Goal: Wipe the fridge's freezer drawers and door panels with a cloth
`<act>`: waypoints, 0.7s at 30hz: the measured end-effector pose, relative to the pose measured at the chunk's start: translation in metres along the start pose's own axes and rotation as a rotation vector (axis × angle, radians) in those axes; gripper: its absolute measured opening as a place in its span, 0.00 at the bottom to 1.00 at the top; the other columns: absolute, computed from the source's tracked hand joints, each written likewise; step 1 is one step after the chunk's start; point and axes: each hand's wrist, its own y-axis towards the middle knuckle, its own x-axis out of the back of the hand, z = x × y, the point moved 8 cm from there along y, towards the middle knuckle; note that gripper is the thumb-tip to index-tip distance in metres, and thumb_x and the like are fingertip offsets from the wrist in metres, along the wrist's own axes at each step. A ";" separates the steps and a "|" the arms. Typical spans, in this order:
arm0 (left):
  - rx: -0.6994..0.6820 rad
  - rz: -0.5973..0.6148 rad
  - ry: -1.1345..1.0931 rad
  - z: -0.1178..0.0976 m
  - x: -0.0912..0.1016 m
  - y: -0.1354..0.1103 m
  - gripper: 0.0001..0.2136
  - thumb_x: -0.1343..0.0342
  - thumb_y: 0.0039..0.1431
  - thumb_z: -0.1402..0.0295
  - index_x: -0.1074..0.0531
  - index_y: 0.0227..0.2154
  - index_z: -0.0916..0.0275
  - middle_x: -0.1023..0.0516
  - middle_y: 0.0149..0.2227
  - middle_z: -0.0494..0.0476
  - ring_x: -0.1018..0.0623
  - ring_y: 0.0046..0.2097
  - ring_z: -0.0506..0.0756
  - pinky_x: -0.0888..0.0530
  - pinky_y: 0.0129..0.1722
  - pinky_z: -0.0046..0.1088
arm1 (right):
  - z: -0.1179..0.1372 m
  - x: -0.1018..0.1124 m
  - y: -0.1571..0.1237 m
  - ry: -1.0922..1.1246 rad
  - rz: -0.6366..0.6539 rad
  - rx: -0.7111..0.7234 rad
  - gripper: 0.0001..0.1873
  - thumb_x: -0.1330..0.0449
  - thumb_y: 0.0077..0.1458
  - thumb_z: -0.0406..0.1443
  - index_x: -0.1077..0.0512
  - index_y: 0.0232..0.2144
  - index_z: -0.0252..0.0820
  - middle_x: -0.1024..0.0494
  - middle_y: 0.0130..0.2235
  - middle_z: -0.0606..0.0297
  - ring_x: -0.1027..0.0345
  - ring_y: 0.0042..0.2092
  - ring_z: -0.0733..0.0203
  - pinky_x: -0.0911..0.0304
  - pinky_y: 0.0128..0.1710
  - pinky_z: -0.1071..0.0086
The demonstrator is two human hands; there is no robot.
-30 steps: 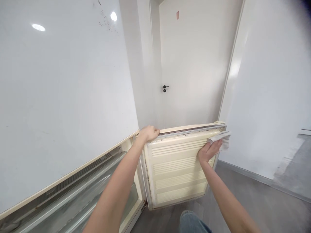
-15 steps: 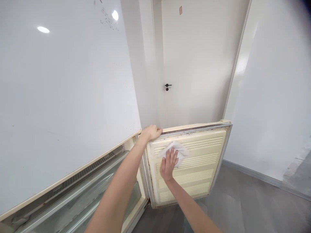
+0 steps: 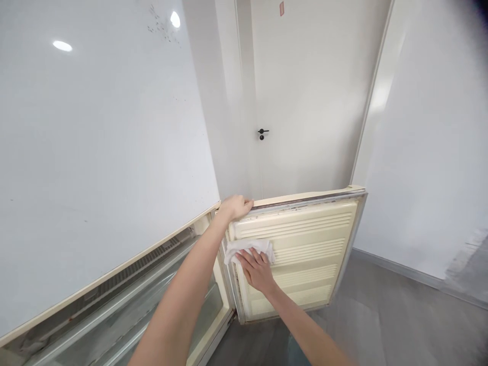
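A cream fridge door (image 3: 328, 229) with a ribbed inner panel stands swung open from the cabinet. My left hand (image 3: 234, 206) is closed over its top edge at the hinge side, fingers wrapped round the rim. With fingers somewhat spread, my right hand (image 3: 258, 270) presses a white cloth (image 3: 249, 246) to the inner panel, on the hinge side. The cloth is bunched into a flattened band under the fingertips. Dark spots mark the grey door seal (image 3: 293, 206). My left forearm hides part of the cabinet opening.
Left of the door, the open fridge compartment (image 3: 125, 310) shows clear drawer fronts below a glossy white panel (image 3: 107, 142). A white room door (image 3: 312, 101) with a black handle (image 3: 262, 131) is behind. Grey floor (image 3: 381, 310) and a white wall (image 3: 427, 152) lie to the right.
My right hand has slid the cloth left and slightly down across the panel, toward the hinge side. The cloth is now more bunched. My left hand keeps its grip on the door's top edge.
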 end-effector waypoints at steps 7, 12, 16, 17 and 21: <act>-0.010 -0.004 0.010 0.000 0.000 0.000 0.27 0.68 0.59 0.52 0.23 0.32 0.57 0.17 0.36 0.61 0.22 0.37 0.59 0.32 0.32 0.34 | -0.082 0.018 -0.039 -0.013 -0.087 -0.191 0.28 0.49 0.57 0.34 0.41 0.60 0.51 0.29 0.55 0.62 0.50 0.64 0.50 0.48 0.57 0.52; -0.013 -0.007 0.018 0.001 -0.001 0.002 0.28 0.69 0.59 0.52 0.23 0.31 0.57 0.18 0.34 0.61 0.22 0.35 0.60 0.34 0.30 0.34 | -0.167 0.029 -0.071 -0.017 -0.205 -0.500 0.29 0.52 0.60 0.37 0.48 0.62 0.42 0.41 0.62 0.49 0.61 0.67 0.46 0.53 0.58 0.41; -0.008 -0.008 0.019 0.002 -0.002 0.003 0.28 0.69 0.59 0.52 0.23 0.30 0.57 0.18 0.34 0.62 0.22 0.35 0.60 0.34 0.30 0.35 | -0.235 0.042 -0.095 0.070 -0.402 -0.803 0.29 0.56 0.61 0.39 0.49 0.62 0.31 0.49 0.64 0.42 0.62 0.67 0.45 0.57 0.61 0.41; -0.006 -0.007 0.018 0.002 -0.002 0.004 0.28 0.69 0.59 0.52 0.23 0.30 0.57 0.18 0.34 0.62 0.22 0.36 0.60 0.34 0.31 0.35 | -0.246 0.041 -0.099 0.090 -0.423 -0.849 0.30 0.56 0.62 0.40 0.49 0.62 0.30 0.49 0.64 0.41 0.62 0.67 0.46 0.58 0.61 0.42; 0.014 -0.006 0.017 0.004 -0.003 0.005 0.28 0.69 0.59 0.52 0.23 0.31 0.58 0.18 0.35 0.63 0.22 0.36 0.61 0.33 0.32 0.35 | -0.269 0.027 -0.113 0.160 -0.408 -0.957 0.32 0.58 0.62 0.42 0.51 0.64 0.31 0.53 0.66 0.44 0.66 0.67 0.47 0.63 0.64 0.44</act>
